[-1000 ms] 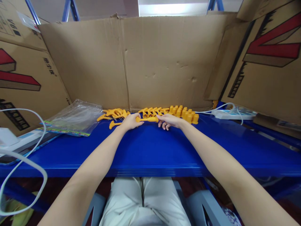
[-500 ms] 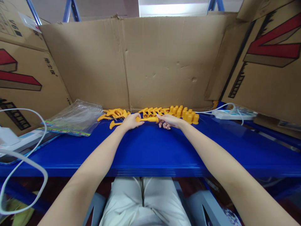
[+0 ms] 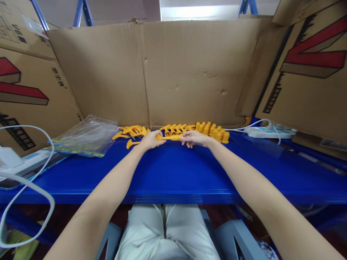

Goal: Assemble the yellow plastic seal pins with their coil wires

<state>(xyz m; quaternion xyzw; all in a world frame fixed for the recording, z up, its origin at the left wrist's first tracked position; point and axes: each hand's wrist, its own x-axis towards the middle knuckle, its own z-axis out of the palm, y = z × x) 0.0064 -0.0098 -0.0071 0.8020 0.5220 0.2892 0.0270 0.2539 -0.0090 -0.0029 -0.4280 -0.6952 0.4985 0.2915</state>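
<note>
Over the last half second, the right hand (image 3: 195,138) has crept slightly toward nine o'clock, its fingertips now covering more of the yellow rod's end, while the left hand (image 3: 150,140) has stayed put; the work seems centred on that end. Both hands grip the yellow rod (image 3: 173,138), one at each end, at twelve o'clock on the blue table (image 3: 173,169). Yellow hooked pieces (image 3: 137,130) lie at eleven, yellow cups (image 3: 214,131) stand at one, and clear plastic bags (image 3: 84,135) rest at ten. A white power strip (image 3: 267,132) sits at two; a cardboard wall (image 3: 189,72) rises behind everything at twelve.
</note>
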